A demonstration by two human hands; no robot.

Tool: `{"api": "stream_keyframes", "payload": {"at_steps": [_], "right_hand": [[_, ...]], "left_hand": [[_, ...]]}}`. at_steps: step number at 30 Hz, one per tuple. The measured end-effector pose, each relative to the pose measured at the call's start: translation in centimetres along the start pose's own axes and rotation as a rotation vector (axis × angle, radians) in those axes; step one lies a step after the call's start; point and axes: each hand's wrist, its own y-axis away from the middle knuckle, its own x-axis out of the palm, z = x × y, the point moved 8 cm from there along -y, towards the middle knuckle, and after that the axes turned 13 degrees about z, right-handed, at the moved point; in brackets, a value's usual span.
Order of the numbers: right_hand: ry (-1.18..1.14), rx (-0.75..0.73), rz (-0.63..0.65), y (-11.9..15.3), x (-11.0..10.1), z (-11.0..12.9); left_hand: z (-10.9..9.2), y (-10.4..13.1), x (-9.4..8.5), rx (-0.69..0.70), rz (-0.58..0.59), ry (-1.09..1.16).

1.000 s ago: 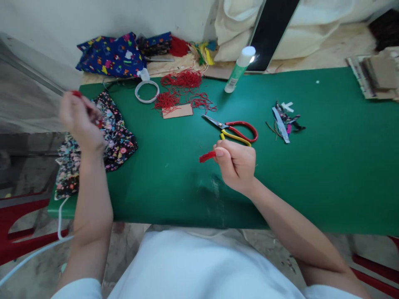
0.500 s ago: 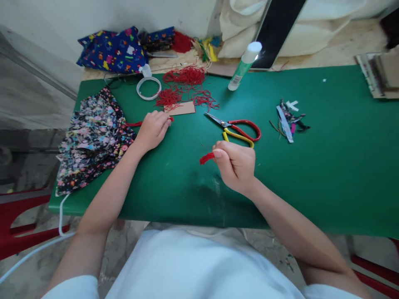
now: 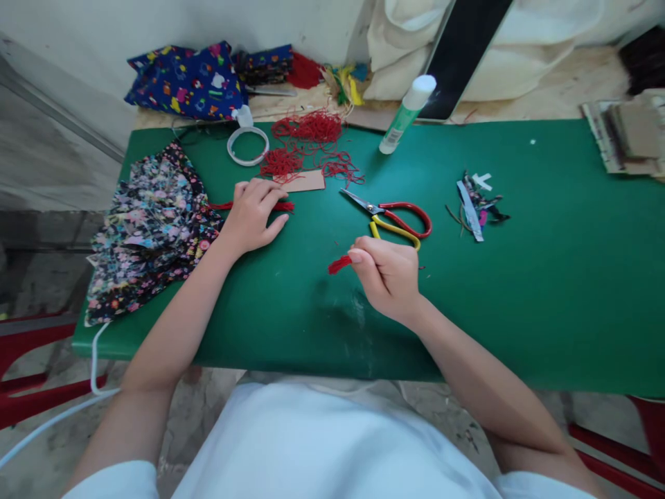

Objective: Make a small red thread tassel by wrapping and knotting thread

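My right hand (image 3: 388, 278) is closed in a fist on a small bundle of red yarn (image 3: 339, 264), whose frayed end sticks out past the thumb. My left hand (image 3: 251, 215) lies on the table with thumb and fingers apart, over a second red yarn bundle (image 3: 283, 206). That bundle's other end reaches a floral cloth piece (image 3: 150, 225) on the left. Just beyond my right hand are scissors (image 3: 399, 220) with red and yellow handles. A cardboard strip (image 3: 305, 181) sits past my left fingertips, beside loose red yarn (image 3: 314, 127).
A clear tape roll (image 3: 248, 163) lies near the yarn, and a glue stick (image 3: 408, 114) stands farther right. Fabric scraps (image 3: 475, 208) are on the green tabletop (image 3: 561, 277). Stacked cardboard (image 3: 631, 135) sits far right, a blue patterned pouch (image 3: 190, 82) far left.
My left thumb and fingers have spread from their pinch, leaving the red bundle's end lying on the table. My right hand keeps its hold, nearly in place. The view has shifted slightly.
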Motion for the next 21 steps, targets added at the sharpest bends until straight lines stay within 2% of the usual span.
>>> {"api": "stream_keyframes", "payload": {"at_steps": [3, 5, 8, 10, 11, 14, 21], "right_hand": [[0.001, 0.019, 0.013, -0.1, 0.1, -0.1], [0.003, 0.026, 0.030, -0.2, 0.1, -0.2], [0.031, 0.024, 0.049, -0.3, 0.0, -0.2], [0.055, 0.032, 0.071, -0.4, -0.1, -0.3], [0.058, 0.045, 0.095, -0.4, 0.0, -0.5], [0.038, 0.065, 0.144, -0.5, 0.2, -0.7], [0.019, 0.063, 0.123, -0.6, 0.2, -0.7]], "left_hand": [[-0.3, 0.4, -0.8, -0.017, -0.087, 0.133], [-1.6, 0.8, -1.2, 0.045, -0.139, 0.325], [-5.8, 1.6, -0.9, 0.310, -0.067, 0.843], [-8.4, 2.1, 0.3, 0.363, 0.076, 1.098], [-9.6, 2.3, 1.0, 0.352, 0.158, 1.166], [-11.6, 2.9, 2.6, 0.319, 0.310, 1.350], [-11.1, 3.1, 3.8, 0.107, 0.413, 1.644]]}}
